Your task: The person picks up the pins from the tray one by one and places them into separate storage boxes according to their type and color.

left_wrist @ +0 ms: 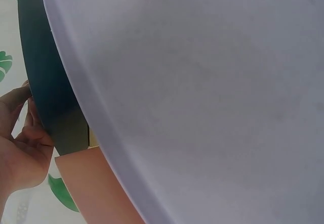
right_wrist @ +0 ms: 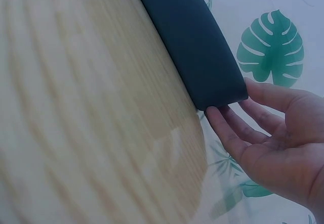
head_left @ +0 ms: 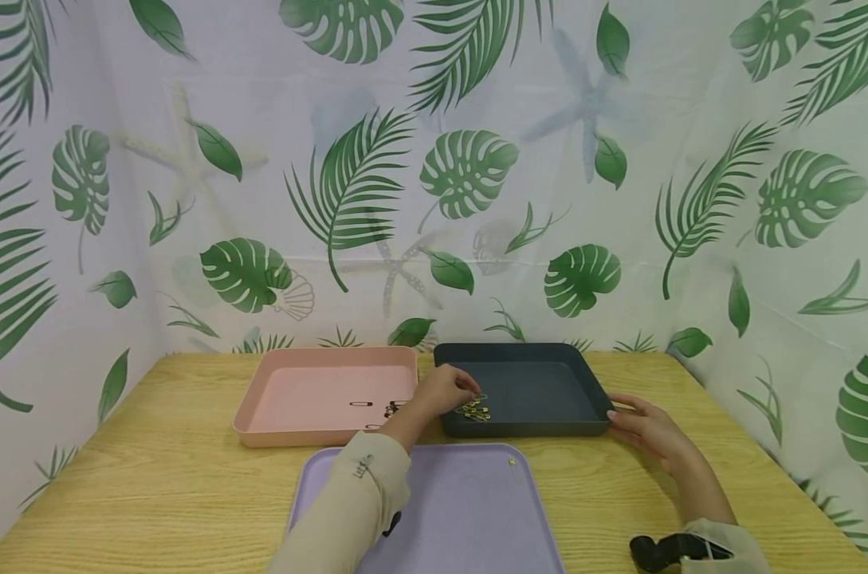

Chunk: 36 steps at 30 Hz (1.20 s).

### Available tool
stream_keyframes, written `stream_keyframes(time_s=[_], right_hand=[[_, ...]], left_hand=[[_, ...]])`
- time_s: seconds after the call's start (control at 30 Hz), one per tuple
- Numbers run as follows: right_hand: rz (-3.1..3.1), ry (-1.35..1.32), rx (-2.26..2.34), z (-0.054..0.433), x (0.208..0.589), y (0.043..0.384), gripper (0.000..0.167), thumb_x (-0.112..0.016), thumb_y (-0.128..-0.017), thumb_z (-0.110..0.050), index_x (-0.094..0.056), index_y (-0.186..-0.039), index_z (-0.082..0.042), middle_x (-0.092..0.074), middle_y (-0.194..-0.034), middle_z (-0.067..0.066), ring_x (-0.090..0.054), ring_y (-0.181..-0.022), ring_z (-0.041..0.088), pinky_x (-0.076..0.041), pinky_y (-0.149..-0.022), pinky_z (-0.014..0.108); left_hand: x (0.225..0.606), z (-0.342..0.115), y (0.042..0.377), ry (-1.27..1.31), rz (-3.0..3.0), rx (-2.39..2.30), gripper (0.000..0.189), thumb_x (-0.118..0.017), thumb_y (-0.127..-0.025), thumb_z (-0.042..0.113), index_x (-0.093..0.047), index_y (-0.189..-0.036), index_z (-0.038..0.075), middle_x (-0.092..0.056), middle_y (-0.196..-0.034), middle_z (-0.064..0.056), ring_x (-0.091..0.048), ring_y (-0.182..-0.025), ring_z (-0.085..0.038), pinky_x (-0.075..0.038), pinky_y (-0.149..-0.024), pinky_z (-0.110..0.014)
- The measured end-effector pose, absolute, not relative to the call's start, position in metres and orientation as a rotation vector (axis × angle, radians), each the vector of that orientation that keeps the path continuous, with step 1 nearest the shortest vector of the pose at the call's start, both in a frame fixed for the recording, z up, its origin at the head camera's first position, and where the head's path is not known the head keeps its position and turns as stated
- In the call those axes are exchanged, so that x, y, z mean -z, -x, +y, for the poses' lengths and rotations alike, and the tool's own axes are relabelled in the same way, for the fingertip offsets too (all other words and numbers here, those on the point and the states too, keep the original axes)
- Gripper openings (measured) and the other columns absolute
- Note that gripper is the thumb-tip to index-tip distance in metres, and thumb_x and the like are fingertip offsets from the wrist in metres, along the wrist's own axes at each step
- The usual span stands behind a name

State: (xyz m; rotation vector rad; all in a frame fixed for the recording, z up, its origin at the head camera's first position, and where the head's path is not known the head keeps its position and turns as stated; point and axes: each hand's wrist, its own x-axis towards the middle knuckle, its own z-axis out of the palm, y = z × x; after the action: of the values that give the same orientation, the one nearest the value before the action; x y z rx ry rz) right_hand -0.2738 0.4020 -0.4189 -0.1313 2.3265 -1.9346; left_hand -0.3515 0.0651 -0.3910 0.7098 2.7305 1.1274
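My left hand [head_left: 441, 392] reaches over the left end of the dark grey tray [head_left: 541, 391]. Its thumb and fingertips pinch a small gold safety pin [head_left: 481, 397], just above a little pile of gold safety pins [head_left: 474, 411] in that tray. The left wrist view shows the same hand [left_wrist: 25, 148] at the tray's wall, with the pins hidden. At the dark tray's front right corner, my right hand [head_left: 649, 430] holds the edge. In the right wrist view, its thumb and fingers lie around that corner [right_wrist: 223, 95].
Left of the dark tray stands a pink tray [head_left: 297, 399] with several black safety pins [head_left: 392, 409]. In front lies a flat lilac tray [head_left: 469, 510], partly under my left forearm, with one gold pin [head_left: 512, 462] near its far right corner. Leaf-patterned cloth hangs behind the wooden table [head_left: 154, 478].
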Motion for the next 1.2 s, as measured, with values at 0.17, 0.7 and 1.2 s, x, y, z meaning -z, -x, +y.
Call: stream_keyframes(time_s=[0.17,0.7,1.2], right_hand=[[2.322,0.127,1.942,0.402,0.419,0.274,0.06,-0.052,-0.095,-0.013,-0.02,-0.14,0.011,-0.05,-0.121,0.014,-0.057,-0.098,0.01,-0.044,-0.089,0.033],[2.326,0.121,1.944,0.402,0.419,0.273,0.06,-0.051,-0.095,-0.013,-0.019,-0.14,0.011,-0.05,-0.122,0.015,-0.057,-0.099,0.012,-0.044,-0.09,0.034],[2.335,0.134,1.935,0.401,0.418,0.274,0.061,-0.051,-0.095,-0.012,-0.017,-0.139,0.013,-0.045,-0.126,0.025,-0.058,-0.097,0.009,-0.044,-0.089,0.034]], left_hand=[[0.392,0.065,0.351,-0.708,2.733,-1.125,0.012,-0.064,-0.085,0.009,-0.073,-0.093,0.01,-0.067,-0.085,0.003,-0.059,-0.077,-0.011,-0.046,-0.063,-0.024],[0.388,0.062,0.348,-0.728,2.707,-1.146,0.013,-0.064,-0.086,0.01,-0.073,-0.095,0.008,-0.067,-0.085,0.002,-0.059,-0.074,-0.011,-0.046,-0.061,-0.024],[0.381,0.055,0.32,-0.91,2.584,-1.131,0.011,-0.065,-0.086,0.012,-0.073,-0.093,0.011,-0.064,-0.085,0.008,-0.056,-0.079,-0.007,-0.046,-0.065,-0.023]])
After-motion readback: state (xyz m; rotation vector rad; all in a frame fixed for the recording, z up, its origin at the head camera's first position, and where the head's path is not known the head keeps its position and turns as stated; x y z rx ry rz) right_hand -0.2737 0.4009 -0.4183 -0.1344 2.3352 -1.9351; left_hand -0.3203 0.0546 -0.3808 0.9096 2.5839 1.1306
